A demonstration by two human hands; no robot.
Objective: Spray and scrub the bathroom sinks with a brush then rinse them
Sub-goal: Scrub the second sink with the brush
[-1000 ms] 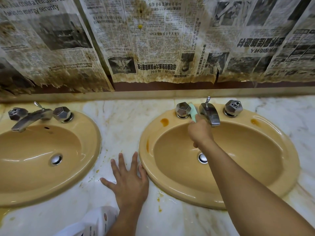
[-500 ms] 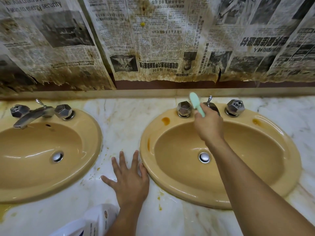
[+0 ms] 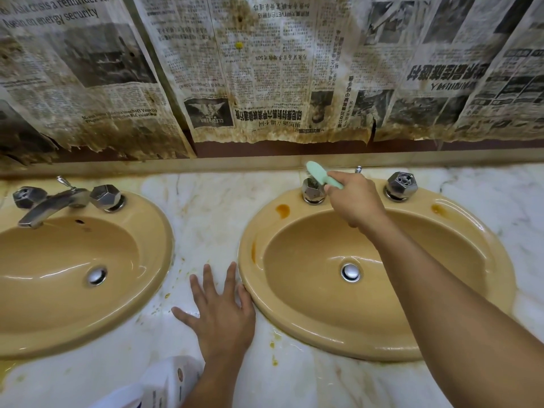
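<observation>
Two tan oval sinks are set in a marble counter. My right hand (image 3: 354, 200) reaches over the right sink (image 3: 294, 319) and grips a mint-green brush (image 3: 319, 173), whose head lies over the top of the left chrome tap knob (image 3: 312, 191). That hand hides the spout; only the lift rod (image 3: 358, 169) shows above it. The right knob (image 3: 401, 185) is uncovered. Orange stains (image 3: 283, 209) mark the rim. My left hand (image 3: 220, 315) rests flat on the counter, fingers spread, touching the right sink's left edge. The left sink (image 3: 153, 290) has its own chrome faucet (image 3: 47, 206).
Stained newspaper (image 3: 265, 78) covers the wall behind the counter. A white bottle or cloth with a label (image 3: 164, 381) sits at the bottom edge by my left forearm. Orange drips (image 3: 273, 353) spot the marble counter (image 3: 206, 219) between and in front of the sinks.
My right hand moved up and left from between knob and spout, lifting the brush head onto the left knob. The left hand stayed flat on the counter.
</observation>
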